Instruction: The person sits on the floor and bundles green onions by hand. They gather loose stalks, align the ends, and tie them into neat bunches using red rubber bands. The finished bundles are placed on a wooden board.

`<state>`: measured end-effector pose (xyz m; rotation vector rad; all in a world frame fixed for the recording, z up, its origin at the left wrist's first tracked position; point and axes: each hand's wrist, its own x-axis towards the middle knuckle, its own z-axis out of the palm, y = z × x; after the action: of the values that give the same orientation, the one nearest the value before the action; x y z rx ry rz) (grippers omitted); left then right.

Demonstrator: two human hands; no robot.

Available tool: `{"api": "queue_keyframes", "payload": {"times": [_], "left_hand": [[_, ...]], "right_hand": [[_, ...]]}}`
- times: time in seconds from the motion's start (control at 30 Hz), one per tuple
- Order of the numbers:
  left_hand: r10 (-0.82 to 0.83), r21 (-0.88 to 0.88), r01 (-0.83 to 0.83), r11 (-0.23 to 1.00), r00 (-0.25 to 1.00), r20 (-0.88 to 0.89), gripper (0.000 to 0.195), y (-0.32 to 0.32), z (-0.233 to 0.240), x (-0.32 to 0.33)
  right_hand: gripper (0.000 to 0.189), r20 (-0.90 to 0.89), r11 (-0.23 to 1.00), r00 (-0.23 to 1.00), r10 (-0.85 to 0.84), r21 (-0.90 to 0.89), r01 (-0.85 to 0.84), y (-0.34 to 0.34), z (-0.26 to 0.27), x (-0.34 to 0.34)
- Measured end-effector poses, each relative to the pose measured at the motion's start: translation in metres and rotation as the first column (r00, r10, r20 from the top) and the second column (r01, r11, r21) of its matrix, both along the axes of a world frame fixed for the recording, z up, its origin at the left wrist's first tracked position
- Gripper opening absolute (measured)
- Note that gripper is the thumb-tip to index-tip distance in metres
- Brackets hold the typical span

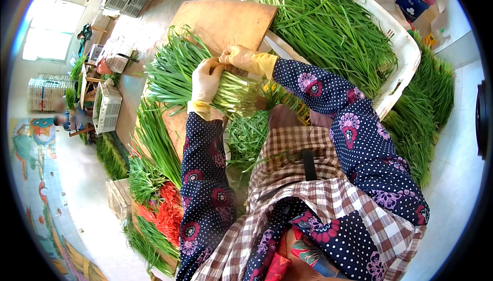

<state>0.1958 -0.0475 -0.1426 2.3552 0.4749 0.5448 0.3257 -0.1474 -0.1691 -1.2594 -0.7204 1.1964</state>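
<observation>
A thick bundle of garlic chives (173, 71) lies across a wooden board (227, 17), its pale cut stems pointing right towards my lap. My left hand (206, 80), in a light glove with a yellow cuff, grips the top of this bundle around its middle. The gloved fingers of my right hand (238, 57) are pinched together and meet my left fingertips above the stems. Whatever lies between those fingertips is too small and hidden to tell. Loose chives (156, 134) rest on the board beside my left forearm.
At the upper right, a white plastic crate (410, 55) is heaped with chives. More chives (412, 142) lie beyond it. Red strips (169, 207) are piled at lower left. Green trimmings (248, 138) gather below the stems. Another person (75, 119) is far left, near a white crate (109, 107).
</observation>
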Motion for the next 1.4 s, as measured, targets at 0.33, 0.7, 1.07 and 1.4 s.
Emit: {"api": "queue_keyframes", "payload": {"times": [0.33, 0.7, 1.07, 1.4], "left_hand": [[0.009, -0.073, -0.015, 0.997, 0.997, -0.073, 0.016, 0.014, -0.013, -0.006], [0.054, -0.182, -0.063, 0.981, 0.997, -0.050, 0.008, 0.003, -0.009, -0.012], [0.050, -0.139, -0.071, 0.988, 0.988, -0.149, 0.004, 0.000, 0.000, -0.008], [0.036, -0.049, -0.041, 0.998, 0.995, -0.096, 0.005, -0.009, 0.007, -0.006]], "right_hand": [[0.035, 0.059, 0.998, 0.996, 0.062, -0.001, -0.062, -0.015, 0.020, -0.011], [0.078, -0.596, 0.884, 0.802, -0.036, 0.356, 0.304, -0.018, -0.036, -0.027], [0.076, -0.294, 0.771, 0.869, -0.398, 0.406, 0.490, 0.014, -0.055, -0.042], [0.073, -0.176, 0.754, 0.843, -0.508, 0.383, 0.534, 0.014, -0.059, -0.042]]}}
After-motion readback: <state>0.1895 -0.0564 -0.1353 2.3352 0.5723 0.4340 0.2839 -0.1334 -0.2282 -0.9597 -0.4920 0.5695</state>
